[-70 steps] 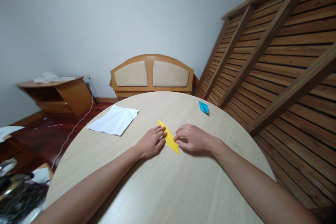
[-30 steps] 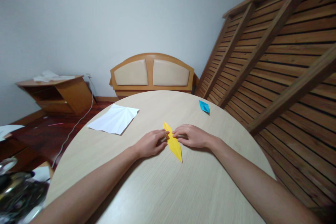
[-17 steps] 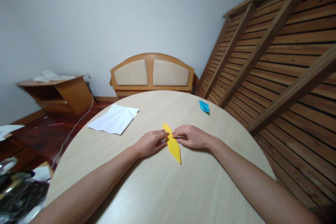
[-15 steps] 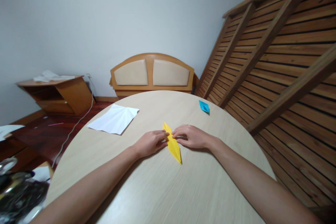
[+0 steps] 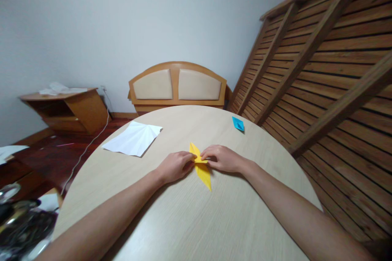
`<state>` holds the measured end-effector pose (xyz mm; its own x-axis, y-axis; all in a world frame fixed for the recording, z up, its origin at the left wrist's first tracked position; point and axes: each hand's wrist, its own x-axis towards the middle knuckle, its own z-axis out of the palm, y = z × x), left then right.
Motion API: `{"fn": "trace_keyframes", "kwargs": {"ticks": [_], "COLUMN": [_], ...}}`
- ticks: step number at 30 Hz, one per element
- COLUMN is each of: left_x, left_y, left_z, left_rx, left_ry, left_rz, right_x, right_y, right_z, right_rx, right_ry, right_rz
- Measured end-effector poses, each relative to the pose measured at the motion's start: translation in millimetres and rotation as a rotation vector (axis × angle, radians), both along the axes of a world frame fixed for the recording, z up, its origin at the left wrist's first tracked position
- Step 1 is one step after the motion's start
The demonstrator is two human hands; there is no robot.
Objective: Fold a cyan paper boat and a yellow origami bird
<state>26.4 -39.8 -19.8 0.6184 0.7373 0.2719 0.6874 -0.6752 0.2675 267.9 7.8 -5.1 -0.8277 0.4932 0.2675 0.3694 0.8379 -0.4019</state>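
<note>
A folded yellow origami paper (image 5: 203,175) lies on the table in front of me, long and pointed at both ends. A flap across its middle stands partly spread between my hands. My left hand (image 5: 176,166) pinches the left side of that flap, fingers bent and closed. From the other side my right hand (image 5: 223,158) grips the flap's right edge between thumb and fingers. The fingertips cover part of the middle folds.
A creased white sheet (image 5: 133,138) lies at the left on the round table (image 5: 183,220). A small blue folded paper boat (image 5: 238,124) sits at the back right. Beyond are a headboard (image 5: 175,83), a low cabinet (image 5: 76,110) and a slatted wooden frame (image 5: 337,89).
The middle of the yellow paper has opened out sideways into a flap between my fingers. Both hands have stayed in nearly the same place.
</note>
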Motion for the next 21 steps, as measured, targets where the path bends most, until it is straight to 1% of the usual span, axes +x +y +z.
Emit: {"fn": "trace_keyframes", "kwargs": {"ticks": [7,12,21], "left_x": [2,5,6], "left_y": [-2,0,1], "left_z": [1.7,-0.6,-2.2], "left_rx": [0.032,-0.003,-0.020], "left_ry": [-0.090,-0.165,-0.192], "left_rz": [0.029,0.093,0.133], "right_x": [-6,-9,-12], "right_y": [2,4,3], "right_z": [-3.7,-6.8,-13.3], "right_rx": [0.000,-0.007,-0.043], "right_ry": [0.032,0.040,0.107], "right_rz": [-0.035,-0.083,-0.186]}}
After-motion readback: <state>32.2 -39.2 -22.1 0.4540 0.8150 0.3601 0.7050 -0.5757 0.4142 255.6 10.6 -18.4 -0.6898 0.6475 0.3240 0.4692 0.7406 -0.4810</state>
